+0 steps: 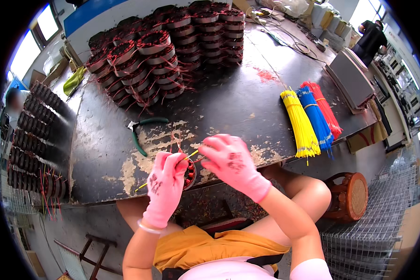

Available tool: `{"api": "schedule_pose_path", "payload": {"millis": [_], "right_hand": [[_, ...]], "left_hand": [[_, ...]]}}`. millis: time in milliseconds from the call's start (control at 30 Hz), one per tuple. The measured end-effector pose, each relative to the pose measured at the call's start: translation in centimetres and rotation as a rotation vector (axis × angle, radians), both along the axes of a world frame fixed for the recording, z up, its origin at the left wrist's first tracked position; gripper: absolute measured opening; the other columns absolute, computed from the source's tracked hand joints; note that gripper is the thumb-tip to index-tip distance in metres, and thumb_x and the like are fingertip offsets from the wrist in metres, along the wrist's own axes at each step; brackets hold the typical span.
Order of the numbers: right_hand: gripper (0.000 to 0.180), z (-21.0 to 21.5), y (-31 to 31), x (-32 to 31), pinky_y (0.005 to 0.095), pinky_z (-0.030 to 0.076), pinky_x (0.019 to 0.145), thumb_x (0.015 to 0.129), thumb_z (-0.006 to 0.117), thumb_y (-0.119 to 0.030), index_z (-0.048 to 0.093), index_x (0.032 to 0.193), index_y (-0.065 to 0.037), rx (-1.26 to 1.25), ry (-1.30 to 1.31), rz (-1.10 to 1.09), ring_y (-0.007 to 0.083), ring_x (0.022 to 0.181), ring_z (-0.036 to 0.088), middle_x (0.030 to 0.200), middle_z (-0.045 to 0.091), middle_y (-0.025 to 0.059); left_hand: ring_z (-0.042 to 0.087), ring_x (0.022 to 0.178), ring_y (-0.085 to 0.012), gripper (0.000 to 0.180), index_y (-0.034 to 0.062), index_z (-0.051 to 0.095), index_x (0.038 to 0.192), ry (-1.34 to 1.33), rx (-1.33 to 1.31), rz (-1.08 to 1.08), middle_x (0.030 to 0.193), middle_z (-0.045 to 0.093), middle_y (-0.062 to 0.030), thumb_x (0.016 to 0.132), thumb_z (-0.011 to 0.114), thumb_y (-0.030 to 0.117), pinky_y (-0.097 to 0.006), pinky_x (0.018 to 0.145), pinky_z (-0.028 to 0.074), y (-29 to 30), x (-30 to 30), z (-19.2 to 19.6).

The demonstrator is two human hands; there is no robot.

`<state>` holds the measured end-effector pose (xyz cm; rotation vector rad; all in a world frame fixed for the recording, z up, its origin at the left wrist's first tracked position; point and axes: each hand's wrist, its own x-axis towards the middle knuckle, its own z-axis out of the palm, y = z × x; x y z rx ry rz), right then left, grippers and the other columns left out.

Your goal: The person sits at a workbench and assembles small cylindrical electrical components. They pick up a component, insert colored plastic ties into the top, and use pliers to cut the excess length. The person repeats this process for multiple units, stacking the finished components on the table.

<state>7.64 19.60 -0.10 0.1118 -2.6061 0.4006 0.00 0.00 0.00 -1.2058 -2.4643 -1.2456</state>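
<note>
A thin yellow wire (141,187) runs up from the lower left through my left hand (162,189), whose gloved thumb and fingers pinch it. At its other end, my right hand (233,163), also in a pink glove, has its fingertips closed on the wire. A reddish lead shows just below those fingertips. Under and between both hands lies a wound motor stator (190,176) with red windings, at the table's front edge and partly hidden by my left hand. Reddish lead wires (176,137) stick out from it on the far side. Green-handled pliers (137,130) lie open beyond my left hand.
Stacked wound stators (147,65) fill the back of the dark, worn table (210,102). Yellow (301,123), blue (315,114) and red wire bundles (323,107) lie at right, near grey panels (350,77). More stators (35,126) stand left. A wooden stool (352,196) and other people are around.
</note>
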Motion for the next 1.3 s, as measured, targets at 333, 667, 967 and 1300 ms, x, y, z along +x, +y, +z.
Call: {"api": "schedule_pose_path", "payload": {"millis": [333, 667, 967, 1300], "right_hand": [[0.006, -4.9, -5.1, 0.4, 0.0368, 0.049, 0.067, 0.093, 0.058, -0.021, 0.058, 0.092, -0.015, 0.069, -0.070, -0.097, 0.0236, 0.074, 0.069, 0.073, 0.065, 0.0021], [0.019, -4.4, -5.1, 2.8, 0.0389, 0.049, 0.066, 0.098, 0.059, -0.031, 0.058, 0.093, -0.013, -0.136, -0.279, -0.103, 0.0264, 0.070, 0.069, 0.072, 0.067, 0.0047], [0.017, -4.7, -5.5, 1.9, 0.0392, 0.053, 0.073, 0.097, 0.059, -0.028, 0.061, 0.102, -0.012, -0.288, -0.343, 0.023, 0.0268, 0.071, 0.069, 0.078, 0.068, 0.0068], [0.024, -1.9, -0.8, -3.3, 0.0226, 0.047, 0.062, 0.100, 0.064, -0.022, 0.068, 0.115, -0.004, -1.420, -0.873, 0.098, 0.0063, 0.069, 0.058, 0.090, 0.067, -0.0014]], "left_hand": [[0.058, 0.093, -0.0353, 0.014, 0.0005, 0.061, 0.109, 0.053, -0.101, -0.014, 0.101, 0.058, -0.0161, 0.098, 0.056, 0.008, -0.041, 0.083, 0.047, -0.6, -3.5, -1.7], [0.057, 0.098, -0.0278, 0.017, -0.0008, 0.058, 0.114, -0.226, -0.095, 0.003, 0.106, 0.059, -0.0133, 0.101, 0.052, 0.007, -0.037, 0.092, 0.046, -0.3, -2.6, -2.9], [0.060, 0.091, -0.0270, 0.014, 0.0027, 0.060, 0.113, -0.052, -0.182, -0.010, 0.097, 0.060, -0.0119, 0.101, 0.055, 0.009, -0.039, 0.083, 0.049, -1.3, -2.6, -1.7], [0.066, 0.086, -0.0362, 0.014, 0.0083, 0.063, 0.110, -0.140, -0.030, -0.041, 0.099, 0.061, -0.0117, 0.097, 0.063, 0.012, -0.041, 0.071, 0.053, -1.1, -2.1, -1.7]]}}
